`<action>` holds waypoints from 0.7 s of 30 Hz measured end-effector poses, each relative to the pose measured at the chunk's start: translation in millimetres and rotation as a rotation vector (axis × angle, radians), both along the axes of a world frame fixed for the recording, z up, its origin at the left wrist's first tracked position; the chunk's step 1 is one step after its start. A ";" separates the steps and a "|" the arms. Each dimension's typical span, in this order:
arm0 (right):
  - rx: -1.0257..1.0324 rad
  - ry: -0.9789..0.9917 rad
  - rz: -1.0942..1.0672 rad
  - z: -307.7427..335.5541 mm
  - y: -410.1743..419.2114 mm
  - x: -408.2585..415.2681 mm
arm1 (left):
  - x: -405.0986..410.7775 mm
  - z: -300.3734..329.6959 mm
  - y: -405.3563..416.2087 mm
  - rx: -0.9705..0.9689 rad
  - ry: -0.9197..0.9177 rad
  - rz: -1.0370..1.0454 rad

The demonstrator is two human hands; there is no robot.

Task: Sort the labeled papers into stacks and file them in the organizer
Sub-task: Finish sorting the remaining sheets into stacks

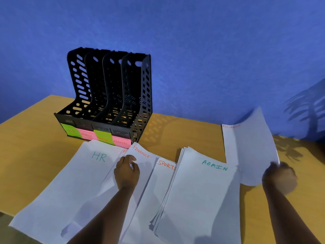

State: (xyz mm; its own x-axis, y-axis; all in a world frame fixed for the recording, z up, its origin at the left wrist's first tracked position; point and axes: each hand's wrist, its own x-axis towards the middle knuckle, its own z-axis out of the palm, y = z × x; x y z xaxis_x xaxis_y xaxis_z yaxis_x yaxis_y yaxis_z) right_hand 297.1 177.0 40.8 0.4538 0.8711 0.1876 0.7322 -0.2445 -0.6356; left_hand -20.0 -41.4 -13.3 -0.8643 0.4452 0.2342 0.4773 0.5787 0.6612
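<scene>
White sheet (249, 148) in right hand (279, 178)

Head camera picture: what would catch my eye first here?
The black organizer stands at the back left of the wooden table, bright sticky labels along its base. White paper stacks marked HR, FINANCE, SPORTS and ADMIN fan across the front. The right hand lifts one sheet.

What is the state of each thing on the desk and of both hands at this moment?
Organizer: upright, all four slots empty.
HR stack: flat on the desk.
Finance stack: flat, left hand rests on it.
Sports stack: flat, partly under the Admin stack.
Admin stack: flat, edges fanned.
Finance sheet: lifted, held by the right hand.
</scene>
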 end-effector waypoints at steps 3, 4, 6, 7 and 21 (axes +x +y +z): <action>0.282 -0.010 0.086 27.9 -5.8 -18.2 | 2.5 -3.3 4.9 0.001 -0.091 -0.076; 0.369 -0.005 0.128 37.0 -9.8 -25.0 | 4.6 -4.3 7.7 -0.012 -0.116 -0.127; 0.529 0.007 0.217 54.5 -20.6 -38.2 | 10.5 -3.1 13.0 -0.016 -0.170 -0.231; 0.595 0.024 0.259 62.2 -25.6 -44.0 | 13.7 -0.8 15.8 0.003 -0.220 -0.280; 0.065 0.771 0.388 41.8 -83.9 -104.3 | 7.9 68.9 35.9 0.298 -1.261 -0.460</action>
State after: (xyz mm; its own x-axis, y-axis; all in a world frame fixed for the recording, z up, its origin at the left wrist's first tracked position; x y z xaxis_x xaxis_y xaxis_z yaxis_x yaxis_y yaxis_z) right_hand 192.8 93.2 82.6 0.1473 0.9891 0.0045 0.1148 -0.0125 -0.9933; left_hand -12.2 -5.6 55.7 -0.3507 0.8182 -0.4556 -0.4251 0.2944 0.8559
